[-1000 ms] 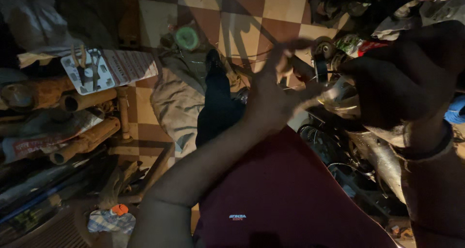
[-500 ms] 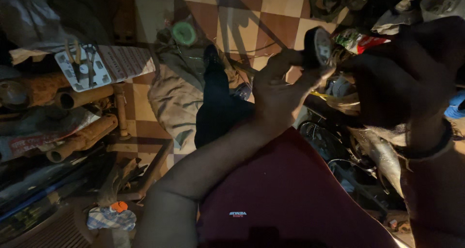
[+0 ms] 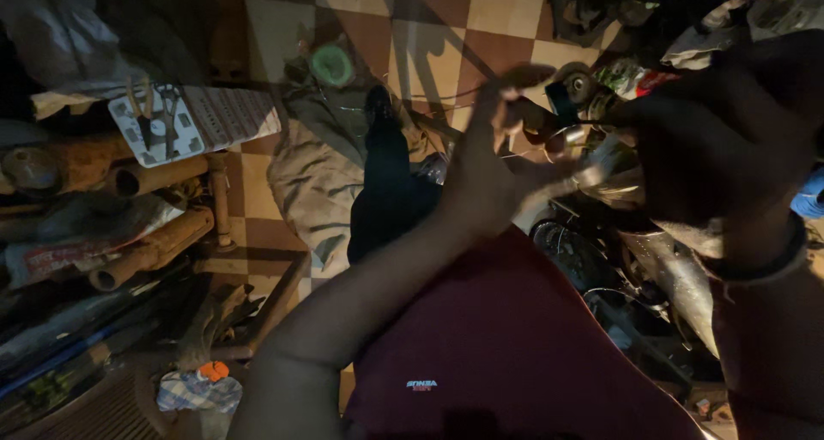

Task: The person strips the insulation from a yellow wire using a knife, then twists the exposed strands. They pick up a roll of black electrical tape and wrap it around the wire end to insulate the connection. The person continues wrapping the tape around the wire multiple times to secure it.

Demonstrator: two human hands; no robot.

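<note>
At upper right of the frame, a small dark roll with a pale core, seemingly tape (image 3: 573, 88), is held up between the two hands. It is pinched at its left side by the raised fingertips of the left hand (image 3: 502, 161), whose other fingers are spread. The right hand (image 3: 730, 139), in deep shadow, is curled around shiny metal parts (image 3: 601, 169) just right of the roll; whether its fingers are closed on them cannot be told. A dark band (image 3: 760, 268) is worn on the right wrist. Below the hands, a maroon garment (image 3: 498, 354) fills the lower centre. Beyond, a brown-and-cream checkered floor (image 3: 446, 11) is seen, with a green round object (image 3: 331, 65) on grey cloth (image 3: 318, 178). Pipes (image 3: 150, 251) are stacked at left.
</note>
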